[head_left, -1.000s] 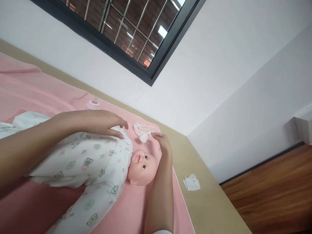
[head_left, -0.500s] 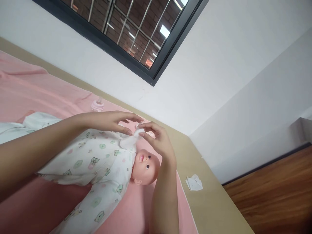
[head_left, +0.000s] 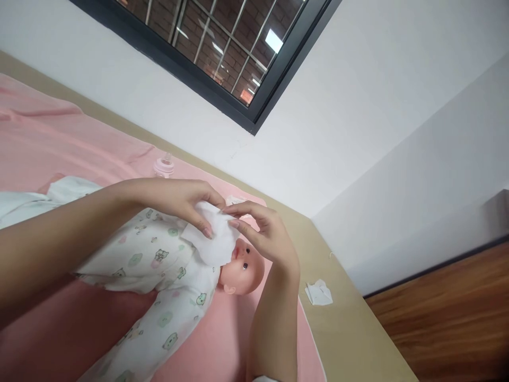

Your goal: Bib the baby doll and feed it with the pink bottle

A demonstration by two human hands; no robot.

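Note:
Between my hands is a thin white wipe [head_left: 218,245], spread above the chest and chin of a baby doll [head_left: 243,275]. My left hand [head_left: 193,200] pinches the wipe's near-left part, thumb on top. At the wipe's upper right edge, my right hand [head_left: 272,233] grips it between thumb and fingers. The doll lies on its back in a white suit with green and pink animal prints. Its eyes show; the wipe covers part of its mouth area and neck.
A pink baby bottle [head_left: 164,166] stands behind my left forearm on the pink blanket [head_left: 111,140]. A crumpled white tissue [head_left: 319,293] lies on the tan tabletop [head_left: 338,334] at right. A white item [head_left: 234,200], partly hidden, sits behind my hands. A barred window is in the wall.
The wipe, bunched between my fingertips before, is now opened out wider and hangs over the doll's neck and chin. My right hand has shifted slightly right.

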